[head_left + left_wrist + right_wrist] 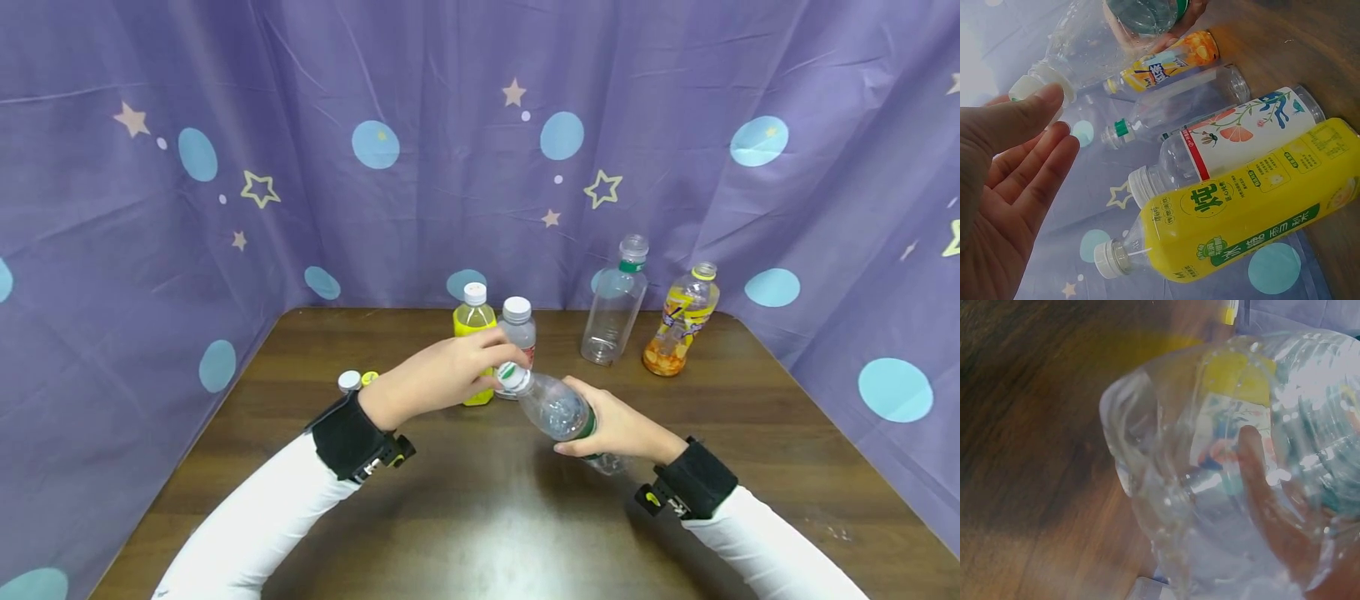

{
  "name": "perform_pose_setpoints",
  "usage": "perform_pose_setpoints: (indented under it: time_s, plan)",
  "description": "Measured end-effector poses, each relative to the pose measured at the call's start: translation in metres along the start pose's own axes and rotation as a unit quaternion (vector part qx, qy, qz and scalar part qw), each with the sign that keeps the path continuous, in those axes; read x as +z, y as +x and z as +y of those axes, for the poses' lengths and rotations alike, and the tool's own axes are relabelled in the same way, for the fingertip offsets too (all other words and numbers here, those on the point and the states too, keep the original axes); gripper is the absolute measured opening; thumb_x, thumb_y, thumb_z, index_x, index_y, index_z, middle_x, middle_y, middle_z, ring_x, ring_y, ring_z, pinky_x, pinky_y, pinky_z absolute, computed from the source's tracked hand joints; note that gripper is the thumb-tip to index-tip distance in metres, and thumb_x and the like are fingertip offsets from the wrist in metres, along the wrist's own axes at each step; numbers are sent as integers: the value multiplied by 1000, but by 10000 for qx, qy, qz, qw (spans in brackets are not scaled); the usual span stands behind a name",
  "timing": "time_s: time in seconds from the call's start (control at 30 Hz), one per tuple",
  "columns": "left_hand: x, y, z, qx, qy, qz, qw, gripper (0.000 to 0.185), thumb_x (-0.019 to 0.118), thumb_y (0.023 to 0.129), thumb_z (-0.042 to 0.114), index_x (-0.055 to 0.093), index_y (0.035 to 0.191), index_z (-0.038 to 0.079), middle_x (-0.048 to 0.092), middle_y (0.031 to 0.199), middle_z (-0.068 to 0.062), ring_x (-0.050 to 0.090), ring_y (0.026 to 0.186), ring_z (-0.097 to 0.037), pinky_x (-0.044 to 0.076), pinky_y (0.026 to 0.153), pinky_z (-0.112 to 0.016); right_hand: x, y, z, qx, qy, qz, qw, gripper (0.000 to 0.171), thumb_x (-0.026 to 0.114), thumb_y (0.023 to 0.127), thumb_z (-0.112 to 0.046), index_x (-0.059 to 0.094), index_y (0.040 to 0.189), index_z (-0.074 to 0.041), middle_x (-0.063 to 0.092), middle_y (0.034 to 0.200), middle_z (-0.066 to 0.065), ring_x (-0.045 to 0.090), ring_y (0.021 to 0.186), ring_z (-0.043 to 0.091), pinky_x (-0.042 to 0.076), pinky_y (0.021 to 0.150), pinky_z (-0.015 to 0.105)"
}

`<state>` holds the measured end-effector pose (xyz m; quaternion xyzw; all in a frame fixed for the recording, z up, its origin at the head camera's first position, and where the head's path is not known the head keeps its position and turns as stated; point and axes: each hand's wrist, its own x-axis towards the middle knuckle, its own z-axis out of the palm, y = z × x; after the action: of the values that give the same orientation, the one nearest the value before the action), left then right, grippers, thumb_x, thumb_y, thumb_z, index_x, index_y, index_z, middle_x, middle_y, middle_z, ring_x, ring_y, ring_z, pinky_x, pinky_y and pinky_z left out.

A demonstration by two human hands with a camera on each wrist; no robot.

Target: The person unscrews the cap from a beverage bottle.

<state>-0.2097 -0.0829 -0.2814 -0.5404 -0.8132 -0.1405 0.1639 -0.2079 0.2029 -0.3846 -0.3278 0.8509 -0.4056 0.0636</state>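
Observation:
A clear plastic bottle (551, 404) with a green label band is tilted over the table, its capped end up and to the left. My right hand (618, 425) grips its body around the label. Up at the neck, my left hand (461, 367) pinches the white cap (1025, 87) between thumb and fingers; the left wrist view shows the thumb across the cap's lower edge. Just behind that hand stand a yellow-labelled bottle (1254, 212) and a clear bottle with a floral label (1241, 131), both white-capped. Through the clear plastic, the right wrist view shows right-hand fingers (1254, 469).
Toward the back right stand two uncapped bottles: a clear one with a green neck band (611, 321) and a yellow-labelled one (678, 321). A white cap (348, 381) and a yellow cap (370, 378) lie beyond my left wrist. A purple curtain (450, 208) borders the wooden table (450, 517).

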Motion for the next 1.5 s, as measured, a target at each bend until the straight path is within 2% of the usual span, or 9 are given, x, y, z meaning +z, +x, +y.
perform_pose_setpoints:
  time_s: [0.23, 0.47, 0.6, 0.77, 0.87, 0.93, 1.2, 1.33, 1.5]
  plan:
    - [0, 0, 0, -17, -25, 35, 10000, 40, 79, 80, 11, 63, 116, 16, 60, 118, 3, 58, 106, -9, 50, 91, -21, 0, -1, -1, 11, 4, 16, 10000, 70, 84, 74, -31, 45, 130, -18, 61, 115, -1, 60, 101, 14, 52, 86, 30]
    - [0, 0, 0, -352, -159, 161, 9991, 37, 78, 82, 21, 63, 115, 13, 63, 114, 3, 60, 97, -8, 52, 84, -20, -2, 0, -1, -9, 5, 51, 10000, 68, 85, 73, -31, 46, 128, -19, 61, 113, -1, 61, 99, 15, 53, 85, 30]
    - [0, 1, 1, -473, -345, 124, 9982, 37, 78, 80, 21, 64, 113, 12, 61, 116, 2, 59, 101, -9, 51, 87, -21, -2, 0, 0, 0, 18, 36, 10000, 68, 85, 73, -30, 45, 128, -18, 61, 112, 0, 61, 98, 15, 53, 84, 30]
    - [0, 1, 0, -157, -471, 112, 9987, 44, 79, 79, 7, 63, 120, 14, 61, 121, 3, 56, 111, -9, 49, 92, -21, -1, -2, -2, -78, -45, 60, 9999, 67, 85, 73, -30, 46, 127, -18, 62, 111, -2, 61, 98, 14, 53, 84, 30]
    - [-1, 0, -1, 84, -267, 225, 9994, 43, 79, 78, 3, 64, 117, 16, 62, 119, 3, 57, 111, -9, 49, 92, -20, -2, -2, -3, -91, -43, 55, 9999, 67, 84, 74, -31, 46, 127, -19, 62, 113, -2, 61, 99, 13, 52, 85, 29]
    - [-2, 0, -1, 91, -206, 220, 9995, 40, 79, 78, 5, 66, 115, 16, 63, 116, 3, 58, 107, -9, 50, 91, -20, -3, -1, -4, -99, -33, 40, 9999, 66, 84, 74, -31, 46, 127, -19, 62, 113, -2, 61, 99, 13, 52, 85, 29]
    - [-8, 2, -1, -674, -511, -209, 9962, 38, 78, 80, 30, 70, 113, 13, 68, 93, 6, 58, 77, -5, 49, 68, -16, -3, 2, -3, -174, 14, 2, 9998, 65, 84, 74, -31, 47, 126, -19, 61, 113, -2, 61, 99, 13, 52, 86, 29]
    - [-8, 2, -1, -727, -656, -266, 9948, 47, 78, 80, 30, 66, 122, 11, 68, 107, 4, 59, 86, -7, 51, 75, -19, -4, 2, -3, -126, 41, 37, 9999, 67, 84, 74, -30, 46, 128, -19, 61, 114, -1, 61, 100, 14, 52, 86, 30]
    - [-7, 2, -3, -351, -689, -98, 9970, 60, 77, 82, 9, 54, 136, 13, 64, 127, 1, 63, 96, -9, 52, 83, -18, -5, 1, -4, -64, 9, 102, 9999, 68, 84, 75, -29, 45, 130, -17, 61, 114, 0, 61, 100, 14, 52, 85, 29]
